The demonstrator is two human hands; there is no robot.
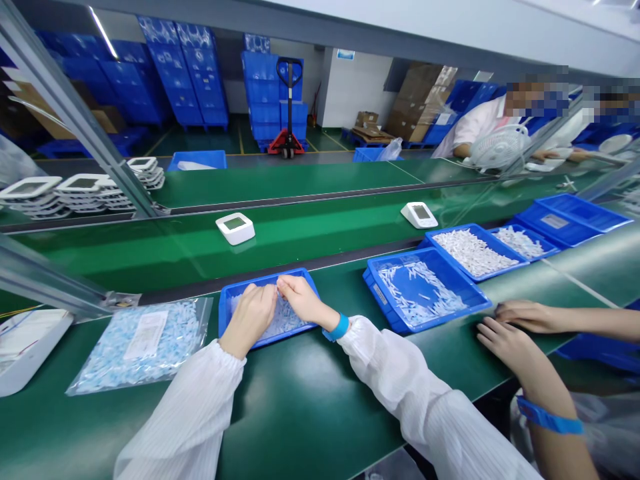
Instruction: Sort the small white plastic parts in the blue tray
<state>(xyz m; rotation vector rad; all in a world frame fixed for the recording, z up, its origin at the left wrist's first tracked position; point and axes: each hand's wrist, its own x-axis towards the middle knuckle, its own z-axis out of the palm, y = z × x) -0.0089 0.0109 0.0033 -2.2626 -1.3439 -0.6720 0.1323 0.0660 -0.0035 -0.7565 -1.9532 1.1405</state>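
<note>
Bright indoor light, wide-angle bending.
Pallet jack (289,107): bright tube (103,32) leftward; soft sheen on bench (300,400) below; pixelation rightward.

The left grip (253,312) and right grip (300,298) are close together over a blue tray (224,313) of small pieces (286,317) on the green surface (300,407). A filled clear bag (143,343) lies left, another blue tray (417,285) right. Two white devices (236,229) sit on the far green strip (310,230).

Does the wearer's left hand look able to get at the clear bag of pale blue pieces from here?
Likely yes: the bag lies on the green bench just left of the blue tray under the left hand, and nothing visible covers it.
</note>
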